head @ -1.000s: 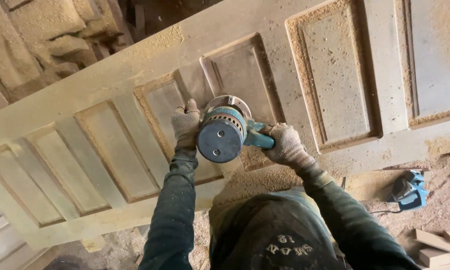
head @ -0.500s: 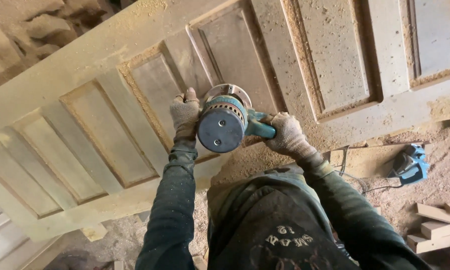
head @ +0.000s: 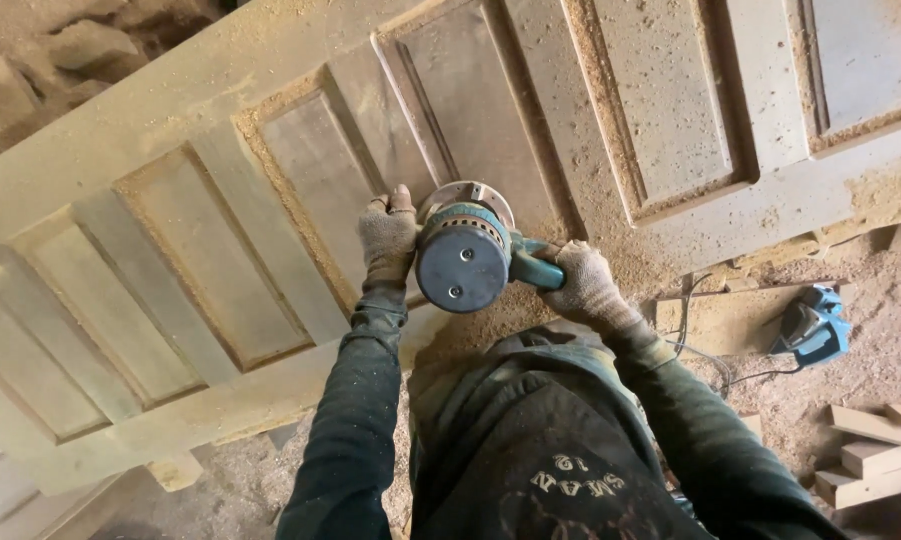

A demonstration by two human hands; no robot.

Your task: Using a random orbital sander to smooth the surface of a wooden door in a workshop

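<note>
Both gloved hands are being kept on one power tool: the left hand [head: 387, 235] is being clenched on the far-side grip, and the right hand [head: 582, 283] is being wrapped around the teal handle of the router [head: 467, 252], which is being held down on the wooden panelled door [head: 160, 150]. One router is being worked, its round dark top facing the camera and its base plate being pressed flat on the door just ahead of the chest, between the two hands, neither hand being nearer. Its handle line is being held roughly across the body, left to right, while the door's long axis is running diagonally from lower left to upper right. Seven recessed panels are being shown at least in part, with sawdust [head: 610, 110] lying along their edges. One blue power tool [head: 815, 327] is lying on the dusty floor to the right, well apart, beside a small stack of wooden offcuts [head: 875, 450]
</note>
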